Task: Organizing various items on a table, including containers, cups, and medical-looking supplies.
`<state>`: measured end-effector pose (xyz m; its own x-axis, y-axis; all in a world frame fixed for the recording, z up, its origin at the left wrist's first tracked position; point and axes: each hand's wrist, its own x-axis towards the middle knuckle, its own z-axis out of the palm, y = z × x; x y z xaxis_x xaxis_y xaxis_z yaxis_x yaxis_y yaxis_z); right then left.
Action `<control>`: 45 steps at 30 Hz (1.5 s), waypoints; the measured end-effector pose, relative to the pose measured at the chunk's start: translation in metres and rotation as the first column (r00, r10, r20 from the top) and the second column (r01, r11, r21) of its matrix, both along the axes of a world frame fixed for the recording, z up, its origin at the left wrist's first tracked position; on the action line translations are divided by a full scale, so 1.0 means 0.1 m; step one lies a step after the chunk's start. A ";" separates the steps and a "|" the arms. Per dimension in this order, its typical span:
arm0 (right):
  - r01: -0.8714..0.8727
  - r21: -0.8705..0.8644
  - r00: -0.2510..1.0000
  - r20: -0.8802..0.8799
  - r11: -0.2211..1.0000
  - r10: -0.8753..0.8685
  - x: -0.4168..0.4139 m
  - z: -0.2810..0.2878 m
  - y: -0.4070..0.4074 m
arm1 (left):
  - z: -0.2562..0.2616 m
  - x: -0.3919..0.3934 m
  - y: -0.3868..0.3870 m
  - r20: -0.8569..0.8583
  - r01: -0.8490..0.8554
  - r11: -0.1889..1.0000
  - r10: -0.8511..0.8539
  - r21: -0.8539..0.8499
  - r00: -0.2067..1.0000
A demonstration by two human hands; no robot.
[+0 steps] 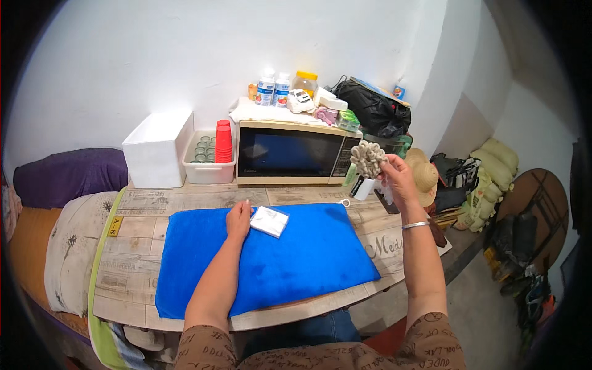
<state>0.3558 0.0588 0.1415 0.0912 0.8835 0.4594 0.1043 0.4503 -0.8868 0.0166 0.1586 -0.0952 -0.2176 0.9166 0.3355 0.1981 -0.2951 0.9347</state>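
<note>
My right hand point(398, 181) is raised over the right side of the table. It pinches a beige bundle of looped cord point(368, 159) between thumb and fingers, in front of the microwave's right end. On the far part of a blue cloth point(305, 259) rests my left hand point(239, 221), its fingers curled. Right beside it lies a flat white packet point(269, 222) with a clear plastic edge. Whether the left fingers grip the packet's edge or anything else cannot be made out.
Behind the cloth stand a microwave point(286, 155), a white foam box point(157, 150) and a plastic bin point(210, 173) with glass jars and red cups point(223, 143). A white cylinder point(365, 189) and a straw hat point(422, 173) are at the right. Bottles point(265, 90) top the microwave.
</note>
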 end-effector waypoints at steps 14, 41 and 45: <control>0.027 -0.022 0.999 0.022 0.999 -0.027 -0.32 0.53 1.37 | 0.10 0.05 -0.16 0.021 0.000 0.999 0.001 -0.042 1.000; -0.449 -0.089 0.839 -0.384 0.889 0.385 -1.35 -0.38 1.90 | 0.15 -0.06 -0.11 0.248 0.096 0.991 -0.071 -0.091 0.966; -0.397 -0.153 0.857 -0.415 0.905 0.306 -1.64 -0.92 1.42 | 0.42 -0.05 -0.18 -0.051 -0.033 0.972 0.046 0.231 0.998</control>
<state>0.1916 0.2012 0.0498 -0.1212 0.9634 0.2393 -0.3805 0.1776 -0.9076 0.0120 0.1410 -0.0530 -0.2273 0.8044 0.5489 0.2636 -0.4917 0.8299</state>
